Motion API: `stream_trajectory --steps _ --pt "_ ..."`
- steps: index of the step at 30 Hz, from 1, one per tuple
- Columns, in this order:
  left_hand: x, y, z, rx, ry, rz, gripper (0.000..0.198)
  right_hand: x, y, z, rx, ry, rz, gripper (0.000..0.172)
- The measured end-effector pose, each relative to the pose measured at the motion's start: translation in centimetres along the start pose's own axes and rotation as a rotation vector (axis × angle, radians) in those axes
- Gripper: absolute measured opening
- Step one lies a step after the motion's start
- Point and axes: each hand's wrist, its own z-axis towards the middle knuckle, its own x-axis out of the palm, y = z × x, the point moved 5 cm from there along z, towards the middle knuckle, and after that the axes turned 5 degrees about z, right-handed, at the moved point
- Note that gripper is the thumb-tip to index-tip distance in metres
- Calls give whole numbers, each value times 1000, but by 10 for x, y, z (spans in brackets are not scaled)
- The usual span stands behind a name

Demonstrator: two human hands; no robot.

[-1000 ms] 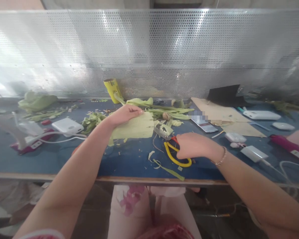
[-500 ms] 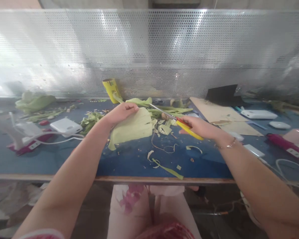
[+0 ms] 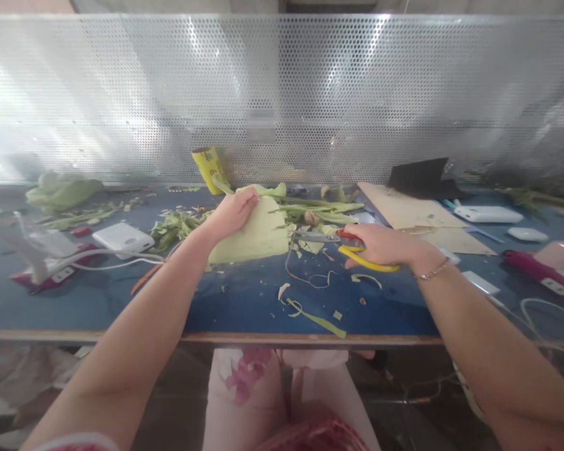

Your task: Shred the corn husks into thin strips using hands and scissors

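Note:
My left hand (image 3: 237, 212) is closed on the upper edge of a broad pale green leaf piece (image 3: 251, 241), which hangs just over the blue table. The leaf's right edge shows short slits. In my right hand (image 3: 373, 241) is a pair of scissors (image 3: 326, 238) with red and yellow handles, my fingers through the loops. Its blades point left and reach the leaf's right edge; whether they touch it I cannot tell. Behind the leaf lie long green stalks (image 3: 329, 207) and a brownish bulb-like lump (image 3: 311, 218).
A yellow tube (image 3: 209, 169) stands tilted near the perforated metal screen (image 3: 338, 94). White boxes, cables and a magenta power strip (image 3: 51, 275) lie left; cardboard (image 3: 404, 210) and another magenta strip (image 3: 545, 275) lie right. Leaf scraps (image 3: 319, 319) litter the blue table.
The scissors have swung from pointing up-left above the leaf to lying nearly level beside its right edge. My left hand has shifted slightly, and the leaf's lower left corner is less visible.

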Motion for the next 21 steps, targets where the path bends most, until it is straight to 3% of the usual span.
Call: stream_trajectory --steps 11,21 --pt "-6 -11 -5 64 -103 71 23 4 20 -5 -64 103 51 62" --pt "-6 -21 -7 99 -86 48 21 12 29 -2 -106 152 67 44"
